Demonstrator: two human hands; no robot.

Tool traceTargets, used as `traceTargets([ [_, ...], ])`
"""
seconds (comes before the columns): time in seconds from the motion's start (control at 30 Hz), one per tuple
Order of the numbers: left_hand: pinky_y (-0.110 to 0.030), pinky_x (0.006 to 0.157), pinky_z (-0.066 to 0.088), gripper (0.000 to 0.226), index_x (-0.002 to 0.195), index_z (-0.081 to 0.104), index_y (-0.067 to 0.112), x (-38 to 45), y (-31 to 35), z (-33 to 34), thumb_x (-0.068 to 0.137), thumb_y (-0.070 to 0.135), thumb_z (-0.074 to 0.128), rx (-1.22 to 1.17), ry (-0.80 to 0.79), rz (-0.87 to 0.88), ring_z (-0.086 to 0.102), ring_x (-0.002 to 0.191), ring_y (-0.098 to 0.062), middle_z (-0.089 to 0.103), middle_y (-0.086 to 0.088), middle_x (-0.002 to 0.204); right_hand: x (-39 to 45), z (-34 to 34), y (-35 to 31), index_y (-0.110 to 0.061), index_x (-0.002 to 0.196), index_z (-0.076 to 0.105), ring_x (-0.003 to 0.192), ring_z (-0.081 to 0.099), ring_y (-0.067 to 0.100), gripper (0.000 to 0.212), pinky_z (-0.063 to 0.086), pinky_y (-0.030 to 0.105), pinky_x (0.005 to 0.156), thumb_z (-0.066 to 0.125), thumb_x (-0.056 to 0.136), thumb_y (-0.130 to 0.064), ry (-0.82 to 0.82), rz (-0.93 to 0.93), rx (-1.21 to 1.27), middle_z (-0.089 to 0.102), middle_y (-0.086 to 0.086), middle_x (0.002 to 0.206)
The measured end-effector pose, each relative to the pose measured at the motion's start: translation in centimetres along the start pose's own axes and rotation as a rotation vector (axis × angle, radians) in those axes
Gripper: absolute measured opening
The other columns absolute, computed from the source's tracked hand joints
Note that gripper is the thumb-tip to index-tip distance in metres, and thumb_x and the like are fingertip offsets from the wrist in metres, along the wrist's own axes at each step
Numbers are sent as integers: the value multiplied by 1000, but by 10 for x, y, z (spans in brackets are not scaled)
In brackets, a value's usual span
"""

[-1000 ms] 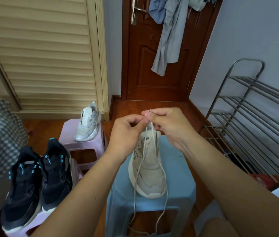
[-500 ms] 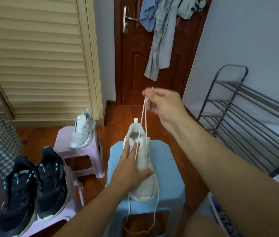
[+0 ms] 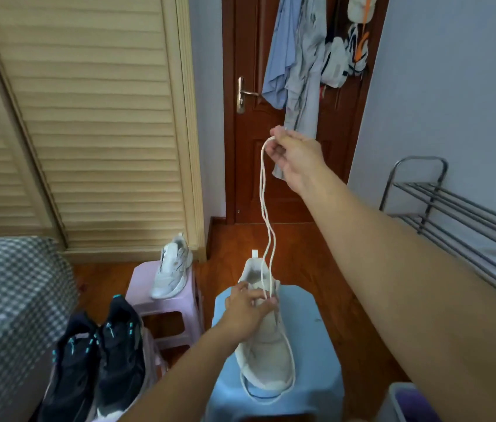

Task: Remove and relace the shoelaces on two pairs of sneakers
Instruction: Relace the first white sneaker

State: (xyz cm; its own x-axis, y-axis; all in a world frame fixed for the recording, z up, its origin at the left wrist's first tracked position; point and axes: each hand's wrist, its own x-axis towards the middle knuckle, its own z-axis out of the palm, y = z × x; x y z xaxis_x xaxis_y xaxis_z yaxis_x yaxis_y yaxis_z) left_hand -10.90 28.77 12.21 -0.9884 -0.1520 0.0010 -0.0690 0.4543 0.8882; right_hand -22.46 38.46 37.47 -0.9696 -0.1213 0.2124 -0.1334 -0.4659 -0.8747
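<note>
- We see a beige sneaker [image 3: 266,345] standing on the blue stool [image 3: 310,324], its toe toward the near edge and its heel toward the far edge.
- Our left hand [image 3: 248,315] lies on the sneaker's tongue area; the fingers are curled over the top of the shoe and pinch the shoelace [image 3: 266,220] where it leaves the eyelets.
- Our right hand [image 3: 293,155] is raised high in front of the brown door [image 3: 252,166], with thumb and fingers pinched on the lace's upper loop.
- The lace runs as two strands from the raised hand down to the shoe; more of it curls around the toe at the stool's near edge.
- A white sneaker [image 3: 173,268] sits on the pink stool [image 3: 141,287], left of the blue one.
- Two black sneakers [image 3: 100,363] with teal accents stand side by side at the lower left, on another pink stool.
- A metal shoe rack [image 3: 453,205] lines the right wall, and clothes [image 3: 297,62] hang on the door.
</note>
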Motion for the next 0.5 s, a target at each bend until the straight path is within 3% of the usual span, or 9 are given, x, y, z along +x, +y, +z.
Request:
traceTargets([
  [0.07,-45,115,36,14,81,78,35,3,1,-3,87,47,73,7,20,-17,43,138,-25,50,-5,138,-6,-24,29,3,134,53,98,66,20,45,60,35,89,70,94,-10,32,200,-385,63,15,121],
  [0.13,-41,95,53,24,90,82,19,8,-2,-7,90,41,73,-45,38,-21,65,109,-26,68,-6,105,-27,-57,65,-4,145,44,123,57,29,58,50,42,104,68,96,-25,46,336,-1008,52,14,141],
  [0.17,-35,83,56,23,93,82,15,9,-1,-11,93,35,72,-74,19,-41,68,92,-23,70,-6,91,-44,-72,82,-6,147,42,130,51,32,59,46,43,107,65,97,-30,49,317,-1192,49,14,145],
  [0.2,-29,73,52,22,94,81,11,8,-1,-15,94,30,71,-86,-10,-67,64,80,-19,67,-5,83,-64,-88,98,-8,144,47,129,52,32,53,45,42,105,62,98,-32,42,293,-1244,53,14,140],
  [0.27,-29,66,42,25,91,77,1,7,-2,-18,95,25,71,-93,-66,-113,53,70,-17,59,-6,76,-110,-118,130,-12,110,67,103,62,27,24,49,35,84,59,98,-32,0,318,-1196,66,8,103],
  [0.33,-32,67,39,28,85,71,-3,3,-6,-15,94,24,72,-116,-89,-149,48,68,-19,52,-7,72,-156,-141,163,-18,85,61,85,60,21,22,43,30,69,61,97,-37,-87,426,-1199,60,-2,80],
  [0.4,-34,69,40,31,91,71,-7,-3,-8,-9,95,24,70,-124,-83,-153,49,70,-20,53,-8,73,-188,-155,192,-22,92,56,87,61,17,21,45,30,73,66,93,-40,-145,497,-1208,62,-5,86],
  [0.5,-31,68,41,31,93,76,-2,-4,0,-7,96,28,69,-89,-58,-94,51,73,-17,57,-8,76,-190,-161,206,-26,100,55,82,63,19,21,51,33,74,72,87,-30,-40,452,-1147,66,1,90],
])
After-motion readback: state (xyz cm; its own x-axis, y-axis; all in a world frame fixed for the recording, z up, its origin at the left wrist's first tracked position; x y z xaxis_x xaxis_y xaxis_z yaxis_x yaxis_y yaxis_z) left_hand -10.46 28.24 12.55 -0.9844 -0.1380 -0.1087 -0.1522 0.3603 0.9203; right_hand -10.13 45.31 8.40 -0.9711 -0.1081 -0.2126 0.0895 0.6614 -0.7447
